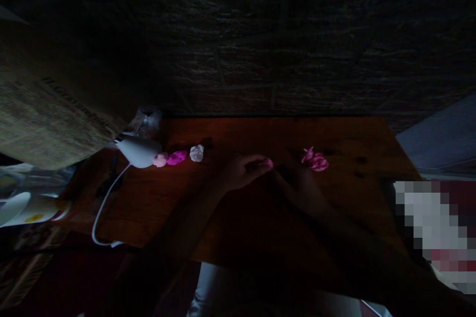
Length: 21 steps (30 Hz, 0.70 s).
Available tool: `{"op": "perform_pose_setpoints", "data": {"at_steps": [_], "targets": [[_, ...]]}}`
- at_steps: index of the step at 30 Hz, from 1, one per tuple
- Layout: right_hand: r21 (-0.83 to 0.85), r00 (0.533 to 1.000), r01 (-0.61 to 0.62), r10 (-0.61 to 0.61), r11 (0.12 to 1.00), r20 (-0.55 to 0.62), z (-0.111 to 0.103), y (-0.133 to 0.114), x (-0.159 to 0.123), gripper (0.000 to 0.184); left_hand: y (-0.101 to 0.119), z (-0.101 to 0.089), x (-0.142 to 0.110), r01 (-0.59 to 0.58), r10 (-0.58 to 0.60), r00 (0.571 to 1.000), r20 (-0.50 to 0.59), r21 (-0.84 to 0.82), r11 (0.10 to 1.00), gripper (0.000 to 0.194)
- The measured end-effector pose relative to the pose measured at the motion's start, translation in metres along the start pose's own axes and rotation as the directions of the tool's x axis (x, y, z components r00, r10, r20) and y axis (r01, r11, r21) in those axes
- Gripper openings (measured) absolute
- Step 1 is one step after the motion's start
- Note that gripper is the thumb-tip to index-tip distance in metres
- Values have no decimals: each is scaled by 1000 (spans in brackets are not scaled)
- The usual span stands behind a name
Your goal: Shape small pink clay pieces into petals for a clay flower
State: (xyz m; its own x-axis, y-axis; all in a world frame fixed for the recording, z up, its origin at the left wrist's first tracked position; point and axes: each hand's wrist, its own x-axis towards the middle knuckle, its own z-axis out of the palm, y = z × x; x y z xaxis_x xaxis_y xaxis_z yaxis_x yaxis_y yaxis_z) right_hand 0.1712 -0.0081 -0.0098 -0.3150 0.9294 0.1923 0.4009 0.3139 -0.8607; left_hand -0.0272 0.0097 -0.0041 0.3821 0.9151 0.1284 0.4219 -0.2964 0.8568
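Observation:
Between the thumb and fingers of my left hand (240, 172) is a small pink crumpled piece (266, 163), soft-looking, paper or dough; I cannot tell which. My right hand (303, 188) comes in from the other side, its fingertips close to that piece, but darkness hides how they are bent. Just beyond the right hand lies a loose pink crumpled heap (315, 159) on the wooden table (238, 218). To the left, a pale pink lump (160, 159), a magenta lump (177, 157) and a white lump (197, 153) sit in a row.
A white teardrop-shaped device (139, 150) with a white cable (99, 218) touches the row's left end. Behind it is clear plastic wrapping (148, 120). A large printed paper bag (55, 94) and a white cup (31, 208) are at left. A dark brick wall (241, 44) borders the table's back.

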Motion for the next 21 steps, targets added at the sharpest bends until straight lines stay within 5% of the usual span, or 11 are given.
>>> {"op": "perform_pose_setpoints", "data": {"at_steps": [11,21], "targets": [[-159,995,101,-103,982,-4,-4,-9,0,26,2,5,-2,-138,155,986,-56,234,962,26],[-147,998,-6,-4,989,-67,-1,-11,0,28,6,10,-3,-130,181,971,-154,294,947,21]]}}
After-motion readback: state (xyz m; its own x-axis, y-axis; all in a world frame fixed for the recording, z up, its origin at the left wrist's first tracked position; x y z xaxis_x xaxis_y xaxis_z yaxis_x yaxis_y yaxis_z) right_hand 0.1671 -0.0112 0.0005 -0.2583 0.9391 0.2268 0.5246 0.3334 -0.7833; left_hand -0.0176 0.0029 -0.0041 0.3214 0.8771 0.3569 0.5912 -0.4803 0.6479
